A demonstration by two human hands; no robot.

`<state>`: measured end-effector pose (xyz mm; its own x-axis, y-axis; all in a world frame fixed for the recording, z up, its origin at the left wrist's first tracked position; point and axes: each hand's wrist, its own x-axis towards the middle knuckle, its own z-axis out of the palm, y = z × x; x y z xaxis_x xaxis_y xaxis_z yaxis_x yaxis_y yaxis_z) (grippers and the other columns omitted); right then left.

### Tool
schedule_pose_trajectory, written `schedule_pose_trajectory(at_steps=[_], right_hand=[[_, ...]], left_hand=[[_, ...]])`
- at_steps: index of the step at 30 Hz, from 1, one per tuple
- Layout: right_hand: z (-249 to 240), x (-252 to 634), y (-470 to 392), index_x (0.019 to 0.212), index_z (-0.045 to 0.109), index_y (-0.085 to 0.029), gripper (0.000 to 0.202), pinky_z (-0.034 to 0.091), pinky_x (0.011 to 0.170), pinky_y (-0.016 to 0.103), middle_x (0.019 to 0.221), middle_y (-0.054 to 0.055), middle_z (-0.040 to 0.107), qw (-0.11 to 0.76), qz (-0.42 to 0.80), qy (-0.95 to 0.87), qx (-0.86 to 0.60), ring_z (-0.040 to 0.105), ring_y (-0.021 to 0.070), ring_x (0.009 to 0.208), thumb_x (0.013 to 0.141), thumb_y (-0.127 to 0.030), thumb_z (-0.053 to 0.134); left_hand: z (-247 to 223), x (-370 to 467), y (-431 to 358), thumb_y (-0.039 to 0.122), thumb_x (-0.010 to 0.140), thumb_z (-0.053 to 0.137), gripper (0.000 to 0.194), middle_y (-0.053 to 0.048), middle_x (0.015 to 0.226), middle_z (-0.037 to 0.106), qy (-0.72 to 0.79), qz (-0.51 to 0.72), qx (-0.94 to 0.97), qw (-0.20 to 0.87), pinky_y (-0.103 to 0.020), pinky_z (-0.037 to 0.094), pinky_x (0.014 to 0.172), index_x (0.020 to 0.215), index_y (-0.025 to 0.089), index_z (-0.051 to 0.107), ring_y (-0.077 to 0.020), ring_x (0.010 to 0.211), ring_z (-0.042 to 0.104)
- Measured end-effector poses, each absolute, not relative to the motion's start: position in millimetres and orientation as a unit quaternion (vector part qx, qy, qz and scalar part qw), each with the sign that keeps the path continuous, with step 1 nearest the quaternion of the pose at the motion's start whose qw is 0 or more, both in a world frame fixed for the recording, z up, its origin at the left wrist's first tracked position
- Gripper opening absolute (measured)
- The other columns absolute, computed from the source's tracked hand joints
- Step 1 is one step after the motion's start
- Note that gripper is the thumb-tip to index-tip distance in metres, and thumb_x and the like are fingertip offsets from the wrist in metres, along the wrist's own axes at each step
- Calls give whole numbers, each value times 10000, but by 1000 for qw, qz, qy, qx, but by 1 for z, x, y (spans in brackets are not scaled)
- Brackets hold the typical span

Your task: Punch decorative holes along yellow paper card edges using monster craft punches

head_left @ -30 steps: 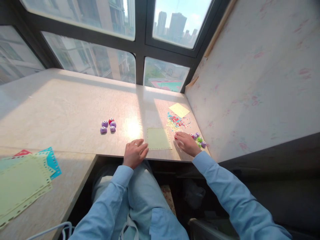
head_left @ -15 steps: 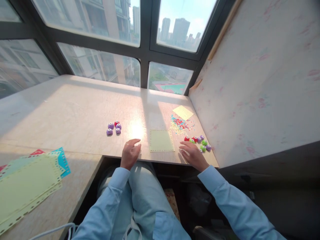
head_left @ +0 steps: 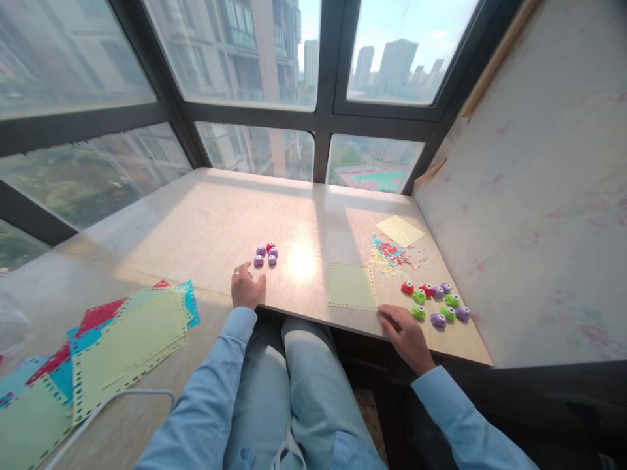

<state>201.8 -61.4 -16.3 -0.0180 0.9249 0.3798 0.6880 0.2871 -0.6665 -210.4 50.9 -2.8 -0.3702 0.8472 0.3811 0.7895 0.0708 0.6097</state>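
My left hand (head_left: 248,287) is just left of and below a small cluster of purple and red craft hole punches (head_left: 265,254). Its thumb and fingers are apart, with nothing seen between them. A pale green paper square (head_left: 351,286), lined with punched holes along its edges, lies flat before me. At that paper's lower right corner are the fingertips of my right hand (head_left: 404,334); it looks loosely open, and I cannot tell whether it touches the sheet. Several red, green and purple punches (head_left: 434,300) stand just beyond and right of that hand.
Red, blue and yellow paper confetti (head_left: 392,254) is scattered near a pale yellow sheet (head_left: 400,231) at the back right. Overlapping punched sheets (head_left: 137,333) cover the left table, beside a white cable (head_left: 125,393). Windows and a papered wall (head_left: 529,228) border the table.
The view has swung left, so things appear further right. My left hand has moved left, closer to the purple cluster. My right hand has come nearer the paper's lower right corner.
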Motion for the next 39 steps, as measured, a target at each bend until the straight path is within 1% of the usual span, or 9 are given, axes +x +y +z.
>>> schedule_pose_trajectory(at_steps=[4, 8, 14, 18, 22, 26, 30, 35, 39], right_hand=[[-18, 200, -63, 1024, 716, -197, 250, 530, 936, 421, 1059, 79, 705, 399, 133, -700, -577, 647, 225, 1021, 915, -353, 555], [-18, 195, -63, 981, 721, -199, 239, 530, 924, 418, 1042, 75, 709, 403, 107, -701, -579, 650, 225, 1009, 924, -348, 543], [-15, 188, -63, 933, 721, -227, 223, 529, 904, 453, 1016, 76, 713, 408, 81, -695, -587, 659, 248, 979, 924, -349, 535], [-16, 189, -64, 947, 721, -235, 222, 525, 926, 476, 1024, 83, 711, 415, 98, -685, -591, 657, 259, 985, 918, -360, 539], [-19, 193, -65, 1067, 698, -207, 297, 505, 1002, 508, 1121, 105, 691, 424, 161, -644, -616, 645, 270, 1065, 883, -400, 568], [-16, 193, -63, 1285, 578, -172, 533, 478, 1077, 502, 1320, 149, 597, 455, 299, -550, -634, 597, 275, 1218, 848, -473, 622], [-8, 194, -56, 1324, 513, -164, 665, 481, 1085, 491, 1395, 186, 527, 473, 384, -495, -619, 531, 288, 1312, 806, -547, 678], [4, 189, -52, 1296, 553, -184, 557, 496, 1071, 462, 1366, 153, 557, 475, 367, -515, -612, 553, 257, 1282, 838, -483, 658], [17, 167, -37, 1083, 689, -206, 264, 420, 1130, 485, 1297, 102, 605, 427, 269, -634, -586, 553, 241, 1254, 870, -343, 616]], left_hand=[[-6, -213, 64, 293, 779, 621, 517, -164, 1113, 653, 754, 337, 563, 40, -452, 480, 967, 1254, 96, 563, -299, 992, 608], [-7, -217, 76, 278, 818, 575, 450, -153, 1114, 679, 760, 311, 569, 34, -467, 456, 984, 1248, 146, 601, -323, 1086, 572], [-8, -228, 87, 318, 792, 582, 313, -131, 978, 698, 715, 348, 606, 27, -459, 467, 922, 1042, 168, 693, -293, 941, 592], [-2, -229, 80, 328, 760, 592, 251, -111, 907, 697, 710, 364, 601, 43, -433, 481, 879, 930, 177, 698, -268, 879, 594], [9, -209, 50, 272, 774, 592, 194, -85, 935, 701, 672, 403, 619, 45, -419, 478, 900, 929, 187, 671, -241, 872, 602], [15, -166, 13, 258, 805, 608, 190, -69, 988, 705, 586, 391, 703, 102, -392, 489, 884, 976, 196, 664, -230, 919, 611], [16, -121, -5, 276, 858, 599, 139, -54, 949, 712, 516, 349, 765, 166, -380, 484, 878, 948, 202, 674, -221, 924, 620], [14, -92, -6, 282, 853, 615, 143, -53, 944, 708, 528, 318, 765, 187, -383, 475, 844, 954, 206, 684, -226, 902, 612], [14, -91, -6, 288, 843, 618, 116, -49, 938, 698, 530, 325, 762, 182, -383, 467, 842, 911, 208, 668, -221, 892, 605]])
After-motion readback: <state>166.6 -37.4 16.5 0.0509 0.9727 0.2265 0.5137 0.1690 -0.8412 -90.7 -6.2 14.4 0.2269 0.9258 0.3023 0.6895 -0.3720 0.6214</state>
